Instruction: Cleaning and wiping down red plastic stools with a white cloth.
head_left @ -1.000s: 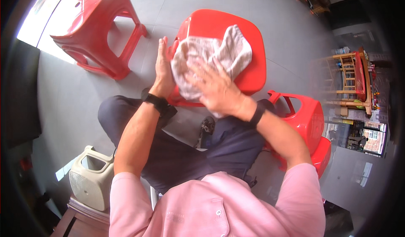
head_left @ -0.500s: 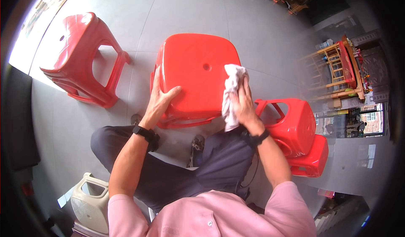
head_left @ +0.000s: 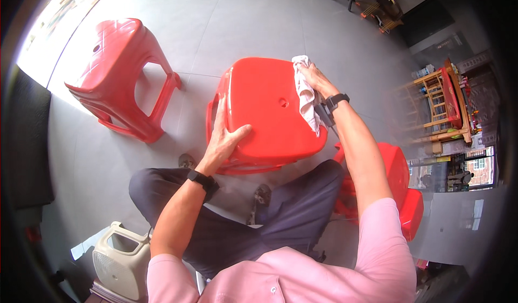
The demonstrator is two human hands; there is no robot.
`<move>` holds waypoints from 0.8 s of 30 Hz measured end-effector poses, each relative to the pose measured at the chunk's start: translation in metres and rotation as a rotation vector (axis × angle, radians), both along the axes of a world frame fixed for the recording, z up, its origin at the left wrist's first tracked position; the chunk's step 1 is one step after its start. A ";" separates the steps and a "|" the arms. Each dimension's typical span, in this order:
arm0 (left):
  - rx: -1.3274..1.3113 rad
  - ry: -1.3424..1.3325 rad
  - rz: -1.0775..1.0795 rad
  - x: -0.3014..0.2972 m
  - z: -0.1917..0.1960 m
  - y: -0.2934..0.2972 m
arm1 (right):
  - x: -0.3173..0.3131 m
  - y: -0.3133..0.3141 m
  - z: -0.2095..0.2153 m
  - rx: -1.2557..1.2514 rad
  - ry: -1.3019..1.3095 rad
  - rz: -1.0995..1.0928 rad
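Observation:
A red plastic stool [head_left: 261,109] stands in front of me, its square seat facing up with a small hole in it. My left hand [head_left: 223,141] grips its left side, thumb over the seat's edge and fingers along the side. At the seat's far right corner, my right hand [head_left: 317,79] holds a crumpled whitish cloth [head_left: 306,99] against the edge. The cloth hangs down along the right side of the seat. Some of my right fingers are hidden by the cloth.
Another red stool [head_left: 127,82] stands at the left. More red stools [head_left: 396,168] lie at the right, partly behind my right forearm. A beige stool [head_left: 121,262] is at lower left, and a wooden rack [head_left: 445,103] stands far right.
My right hand has moved away from me along the stool's right edge with the cloth, up to the far corner. My left hand keeps its grip. The whole view has shifted slightly.

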State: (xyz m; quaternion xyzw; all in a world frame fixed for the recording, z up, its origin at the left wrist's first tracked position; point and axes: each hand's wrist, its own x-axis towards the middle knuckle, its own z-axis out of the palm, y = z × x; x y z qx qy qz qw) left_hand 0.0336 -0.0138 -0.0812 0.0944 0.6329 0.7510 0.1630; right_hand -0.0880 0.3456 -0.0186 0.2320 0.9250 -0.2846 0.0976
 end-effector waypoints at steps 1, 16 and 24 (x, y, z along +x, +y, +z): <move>-0.016 0.029 -0.003 0.001 0.004 0.003 | -0.004 0.001 0.002 -0.006 -0.008 0.036; -0.092 0.122 0.048 -0.001 -0.010 0.007 | -0.030 -0.147 -0.001 0.198 0.277 0.843; -0.078 0.080 0.074 0.006 -0.010 0.007 | -0.012 -0.046 0.006 0.308 0.064 0.440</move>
